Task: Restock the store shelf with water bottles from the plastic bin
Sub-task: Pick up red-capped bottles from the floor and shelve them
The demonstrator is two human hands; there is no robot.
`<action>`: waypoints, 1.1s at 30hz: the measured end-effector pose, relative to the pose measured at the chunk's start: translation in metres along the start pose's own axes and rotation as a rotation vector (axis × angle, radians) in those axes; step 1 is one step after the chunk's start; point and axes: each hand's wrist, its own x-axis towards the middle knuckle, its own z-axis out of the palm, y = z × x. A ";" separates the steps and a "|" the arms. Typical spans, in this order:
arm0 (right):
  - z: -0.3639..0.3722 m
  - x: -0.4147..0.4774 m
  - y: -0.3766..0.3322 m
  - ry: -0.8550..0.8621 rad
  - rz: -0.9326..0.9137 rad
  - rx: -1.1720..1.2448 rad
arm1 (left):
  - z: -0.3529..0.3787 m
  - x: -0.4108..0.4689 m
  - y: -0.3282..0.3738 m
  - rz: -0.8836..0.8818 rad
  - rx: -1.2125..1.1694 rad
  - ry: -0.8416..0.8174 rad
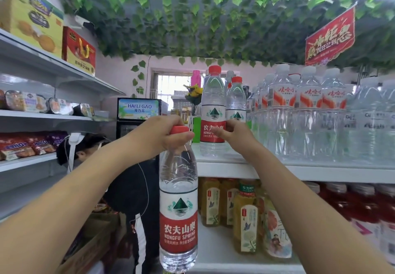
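My left hand [164,133] grips the red cap of a water bottle [178,216] with a red and white label, and the bottle hangs upright in front of the shelves. My right hand [232,135] reaches to the top shelf [277,170] and holds the lower part of a second red-capped bottle [236,100]. A taller-looking bottle of the same kind [212,113] stands just left of it at the shelf's left end. The plastic bin is out of view.
White-capped water bottles [307,111] fill the top shelf to the right. Yellow tea bottles [245,216] and red drinks [363,209] stand on the shelf below. A person in black [128,188] bends down in the aisle at lower left. Snack shelves [42,115] line the left side.
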 end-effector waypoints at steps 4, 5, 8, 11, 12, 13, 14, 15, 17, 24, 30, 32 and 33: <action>-0.003 0.002 0.004 -0.022 0.002 0.032 | 0.000 -0.003 0.004 -0.003 -0.001 -0.009; -0.003 0.001 0.006 -0.021 0.001 0.033 | 0.001 -0.003 0.005 -0.005 -0.005 -0.014; -0.001 0.002 0.010 -0.014 0.015 0.014 | 0.001 -0.004 0.009 -0.015 -0.013 -0.020; -0.002 0.004 0.009 -0.015 0.050 -0.031 | -0.001 -0.005 0.013 -0.024 -0.004 -0.023; -0.002 0.005 0.008 -0.022 0.060 -0.050 | -0.002 -0.006 0.015 -0.026 -0.001 -0.025; -0.002 0.005 0.006 -0.028 0.066 -0.079 | -0.002 -0.006 0.017 -0.028 0.002 -0.023; -0.003 0.004 0.004 -0.031 0.064 -0.131 | -0.003 -0.006 0.020 -0.031 0.003 -0.019; -0.004 0.003 0.001 -0.025 0.056 -0.204 | -0.004 -0.006 0.023 -0.037 -0.001 -0.012; -0.004 -0.004 -0.001 0.037 0.031 -0.376 | -0.007 -0.005 0.028 -0.048 -0.007 0.001; -0.007 -0.093 -0.017 0.041 -0.099 -0.171 | -0.017 0.009 0.051 -0.022 -0.079 0.082; -0.003 -0.178 -0.021 -0.177 -0.039 0.316 | -0.018 0.022 0.076 0.057 -0.071 0.158; -0.002 -0.191 -0.015 -0.202 -0.044 0.400 | -0.016 0.026 0.085 0.092 -0.084 0.173; -0.001 -0.195 -0.013 -0.198 -0.056 0.402 | -0.015 0.028 0.089 0.107 -0.090 0.178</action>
